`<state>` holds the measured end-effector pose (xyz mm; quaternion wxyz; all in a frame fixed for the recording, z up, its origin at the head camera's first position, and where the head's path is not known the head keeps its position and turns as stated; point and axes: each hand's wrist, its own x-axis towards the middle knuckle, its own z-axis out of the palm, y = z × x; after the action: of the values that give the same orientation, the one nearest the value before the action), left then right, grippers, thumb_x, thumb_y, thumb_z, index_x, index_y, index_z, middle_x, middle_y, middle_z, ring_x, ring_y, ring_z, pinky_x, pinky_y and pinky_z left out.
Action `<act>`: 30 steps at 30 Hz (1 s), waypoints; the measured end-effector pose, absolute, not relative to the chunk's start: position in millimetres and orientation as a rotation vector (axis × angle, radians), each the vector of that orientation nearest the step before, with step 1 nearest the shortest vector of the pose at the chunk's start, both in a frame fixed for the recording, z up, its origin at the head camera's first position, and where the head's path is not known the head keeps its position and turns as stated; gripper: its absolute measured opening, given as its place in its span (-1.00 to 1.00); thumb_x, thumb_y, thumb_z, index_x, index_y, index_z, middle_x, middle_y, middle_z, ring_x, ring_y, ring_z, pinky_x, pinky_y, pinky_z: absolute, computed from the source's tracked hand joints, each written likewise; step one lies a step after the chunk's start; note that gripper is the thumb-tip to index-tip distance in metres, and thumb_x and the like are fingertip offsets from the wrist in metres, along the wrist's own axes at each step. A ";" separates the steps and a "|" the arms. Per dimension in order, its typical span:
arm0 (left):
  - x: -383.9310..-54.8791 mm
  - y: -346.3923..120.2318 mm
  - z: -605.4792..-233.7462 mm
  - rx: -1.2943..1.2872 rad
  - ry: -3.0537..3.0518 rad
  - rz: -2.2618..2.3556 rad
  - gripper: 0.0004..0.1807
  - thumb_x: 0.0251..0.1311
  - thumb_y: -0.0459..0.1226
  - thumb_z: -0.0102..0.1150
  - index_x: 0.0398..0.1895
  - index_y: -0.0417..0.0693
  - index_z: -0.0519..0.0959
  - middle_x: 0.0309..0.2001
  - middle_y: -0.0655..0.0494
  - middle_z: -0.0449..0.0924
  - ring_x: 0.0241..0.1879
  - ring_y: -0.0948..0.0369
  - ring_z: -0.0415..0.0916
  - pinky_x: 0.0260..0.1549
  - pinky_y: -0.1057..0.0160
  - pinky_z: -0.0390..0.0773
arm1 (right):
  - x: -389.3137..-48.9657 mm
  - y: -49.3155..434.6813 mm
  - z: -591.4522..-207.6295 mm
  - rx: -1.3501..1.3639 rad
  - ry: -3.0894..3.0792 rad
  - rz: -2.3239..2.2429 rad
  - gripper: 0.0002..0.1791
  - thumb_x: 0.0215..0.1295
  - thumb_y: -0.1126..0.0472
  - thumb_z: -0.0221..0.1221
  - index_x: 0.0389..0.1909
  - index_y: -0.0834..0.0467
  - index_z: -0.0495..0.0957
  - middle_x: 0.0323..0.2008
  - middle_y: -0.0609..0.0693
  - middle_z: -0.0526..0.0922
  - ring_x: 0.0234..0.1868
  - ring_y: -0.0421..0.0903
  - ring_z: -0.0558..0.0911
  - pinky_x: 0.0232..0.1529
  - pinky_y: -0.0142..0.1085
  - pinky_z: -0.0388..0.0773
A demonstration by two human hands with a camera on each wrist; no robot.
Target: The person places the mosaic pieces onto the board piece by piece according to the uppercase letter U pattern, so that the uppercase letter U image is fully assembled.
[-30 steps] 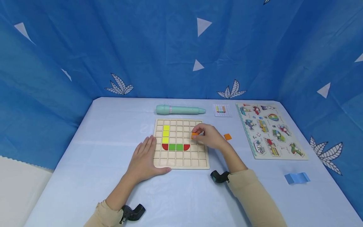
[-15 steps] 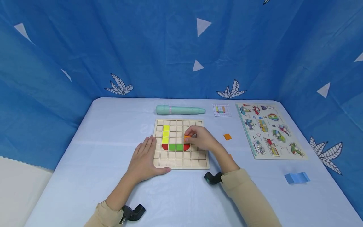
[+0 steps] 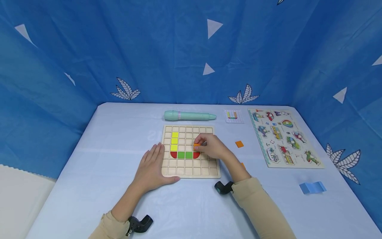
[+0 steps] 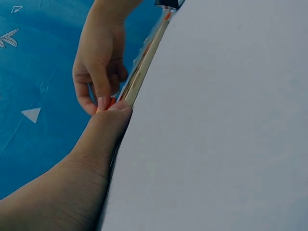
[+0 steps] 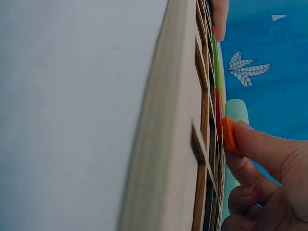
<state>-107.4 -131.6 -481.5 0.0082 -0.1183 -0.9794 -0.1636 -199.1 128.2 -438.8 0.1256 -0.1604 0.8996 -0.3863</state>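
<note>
A wooden grid board (image 3: 185, 171) lies on the table before me. Three yellow square tiles (image 3: 174, 141) form a column in it, and below them run a red quarter-round tile (image 3: 173, 155), two green squares (image 3: 185, 155) and another red quarter-round. My right hand (image 3: 210, 146) pinches an orange square tile (image 5: 231, 135) between thumb and fingers, right at the cell above the right-hand red piece. My left hand (image 3: 152, 167) rests flat along the board's left edge, fingers straight and thumb out by the near edge.
Loose orange tiles lie right of the board, one orange tile (image 3: 239, 144) in plain sight and one partly behind the right forearm. Behind the board are a mint-green pen-like stick (image 3: 190, 115) and a pattern card (image 3: 233, 116). A picture puzzle board (image 3: 283, 139) and folded blue piece (image 3: 312, 187) sit right.
My right hand has moved left across the board with the orange tile, to just above the right red piece, and then nearly stopped. The left hand has stayed in place.
</note>
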 end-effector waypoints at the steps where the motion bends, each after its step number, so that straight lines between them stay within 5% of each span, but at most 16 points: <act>1: -107.5 -131.6 -481.8 -0.370 -3.062 -0.510 0.49 -0.26 0.62 0.07 0.59 -0.16 -0.11 0.62 -0.06 -0.18 0.61 -0.02 -0.23 0.51 -0.18 -0.07 | -199.1 128.1 -438.8 -0.468 2.622 -1.121 -0.88 0.25 0.17 0.35 -0.24 0.01 0.61 -0.30 -0.09 0.64 -0.29 -0.13 0.56 -0.16 -0.28 0.53; 30: -107.7 -132.3 -484.3 -0.376 -3.052 -0.503 0.49 -0.25 0.62 0.07 0.59 -0.15 -0.11 0.62 -0.05 -0.17 0.61 -0.01 -0.23 0.51 -0.17 -0.08 | -201.5 126.1 -444.1 -0.510 2.687 -1.053 -0.91 0.23 0.18 0.36 -0.27 -0.01 0.66 -0.29 -0.12 0.61 -0.26 -0.14 0.53 -0.18 -0.29 0.49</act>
<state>-107.7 -132.3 -484.3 0.0128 -0.1207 -0.9794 -0.1616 -201.5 126.1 -444.1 0.1052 -0.1729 0.9118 -0.3572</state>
